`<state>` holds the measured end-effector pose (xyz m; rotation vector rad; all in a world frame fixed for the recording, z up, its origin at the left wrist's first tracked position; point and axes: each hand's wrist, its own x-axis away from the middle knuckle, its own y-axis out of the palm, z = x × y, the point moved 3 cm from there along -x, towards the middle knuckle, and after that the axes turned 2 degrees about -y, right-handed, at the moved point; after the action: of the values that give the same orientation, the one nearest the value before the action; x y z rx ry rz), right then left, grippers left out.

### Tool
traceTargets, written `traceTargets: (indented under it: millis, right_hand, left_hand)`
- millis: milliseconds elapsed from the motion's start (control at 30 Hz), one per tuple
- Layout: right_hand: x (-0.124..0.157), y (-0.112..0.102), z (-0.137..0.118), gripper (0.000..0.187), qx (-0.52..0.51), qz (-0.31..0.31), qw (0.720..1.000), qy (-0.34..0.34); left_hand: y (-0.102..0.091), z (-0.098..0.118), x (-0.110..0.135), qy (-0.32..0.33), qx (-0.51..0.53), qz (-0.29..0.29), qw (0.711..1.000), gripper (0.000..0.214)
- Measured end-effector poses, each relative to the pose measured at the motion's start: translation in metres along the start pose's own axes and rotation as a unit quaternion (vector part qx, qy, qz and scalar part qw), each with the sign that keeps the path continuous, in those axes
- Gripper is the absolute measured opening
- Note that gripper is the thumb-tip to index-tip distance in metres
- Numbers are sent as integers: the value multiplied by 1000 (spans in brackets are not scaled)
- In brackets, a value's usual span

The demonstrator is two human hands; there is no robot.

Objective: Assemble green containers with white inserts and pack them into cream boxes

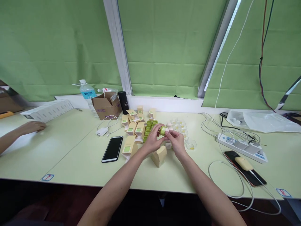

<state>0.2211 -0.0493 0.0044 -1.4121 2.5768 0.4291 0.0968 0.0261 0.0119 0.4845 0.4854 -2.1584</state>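
One green container [162, 131], gripped by fingers of left hand [153, 140] and right hand [177, 142], is best handled with light pressure.

A pale counter [77, 166] holds tan cartons [139, 129], green containers [148, 127], clear plastic pieces [191, 144] — plus a phone [112, 149] and power strip [241, 147].

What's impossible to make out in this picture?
In the head view:
Green item: parts hidden by the left hand and right hand.
Brown carton: contents hidden by walls and flaps.
Coworker's forearm: cut off by the left edge.
Cream boxes: any print too small to read.
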Motion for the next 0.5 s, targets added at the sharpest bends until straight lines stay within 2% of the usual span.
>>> traceTargets:
  millis: [100, 200, 267, 333, 433, 500]
  right_hand:
    - [0, 3, 2, 46, 38, 0, 999, -25]
    - [1, 0, -1, 48, 89, -13, 994, -56]
    - [3, -5, -6, 44, 149, -4, 982, -114]
    - [6, -10, -16, 41, 222, 12, 949, -222]
    - [11, -10, -26, 38, 312, -8, 862, -399]
    - [14, -8, -29, 36, 352, -28, 810, -468]
  left_hand:
    - [-3, -2, 0, -8, -23, 22, 999, 44]
    - [-4, -6, -1, -31, -37, 18, 999, 52]
    - [-6, -8, -3, -46, 4, 20, 999, 58]
    - [-8, -10, -6, -64, 56, 14, 996, 60]
    - [-7, -13, -10, -116, 130, -45, 984, 61]
    - [-4, -13, -10, -147, 194, -96, 965, 62]
